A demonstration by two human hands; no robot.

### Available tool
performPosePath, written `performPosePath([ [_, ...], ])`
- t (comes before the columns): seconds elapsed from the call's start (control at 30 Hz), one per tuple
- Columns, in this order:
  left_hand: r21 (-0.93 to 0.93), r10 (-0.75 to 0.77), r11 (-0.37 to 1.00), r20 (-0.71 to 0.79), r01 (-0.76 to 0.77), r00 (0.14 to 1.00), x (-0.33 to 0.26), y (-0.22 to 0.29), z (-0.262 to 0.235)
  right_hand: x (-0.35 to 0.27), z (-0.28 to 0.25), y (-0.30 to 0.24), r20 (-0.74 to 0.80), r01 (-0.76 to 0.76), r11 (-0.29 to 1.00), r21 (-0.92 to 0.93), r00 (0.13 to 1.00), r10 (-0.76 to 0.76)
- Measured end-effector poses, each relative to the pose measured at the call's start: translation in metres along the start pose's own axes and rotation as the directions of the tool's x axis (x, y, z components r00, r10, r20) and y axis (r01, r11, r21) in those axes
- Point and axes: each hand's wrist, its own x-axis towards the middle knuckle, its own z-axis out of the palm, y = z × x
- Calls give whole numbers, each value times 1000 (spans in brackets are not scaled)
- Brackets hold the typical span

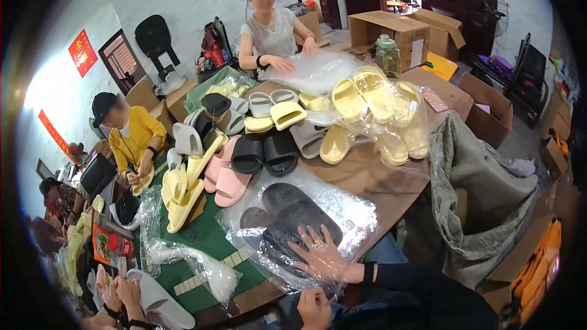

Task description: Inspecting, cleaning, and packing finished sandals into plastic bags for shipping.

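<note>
A clear plastic bag (pixel 358 211) lies at the table's near edge with dark grey slippers (pixel 299 205) inside. My right hand (pixel 321 253) rests flat on the bag over the slippers, fingers spread. Below it, my left hand (pixel 313 308) is closed at the bag's near edge, its fingertips partly hidden. Beyond the bag stand black slippers (pixel 265 154) and pink slippers (pixel 229 174). Yellow slippers (pixel 183 192) sit to their left.
More yellow slippers (pixel 373 95) in clear bags pile at the far right of the table. A grey cloth-like sheet (pixel 452 208) hangs right of me. Co-workers handle plastic film (pixel 321 70) opposite and slippers at left; another person's hands (pixel 119 290) are lower left.
</note>
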Motion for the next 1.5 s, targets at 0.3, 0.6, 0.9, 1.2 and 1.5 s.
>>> performPosePath([
  [0.3,-2,-356,934,-121,358,927,12,-23,11,-27,-33,22,206,-49,997,-57,977,60],
  [0.6,-70,-224,973,-70,219,972,9,-22,8,-22,-21,15,91,-77,985,155,994,63],
  [0.9,-601,-404,779,-260,181,877,23,-19,-4,-38,-53,5,-93,181,896,405,983,-157],
  [1.2,-480,-222,865,-104,147,969,26,-4,-10,-11,-107,27,129,213,953,216,961,-244],
  [1.5,-444,365,837,19,-320,931,37,20,-17,-11,-86,49,-377,172,936,308,925,-46],
])
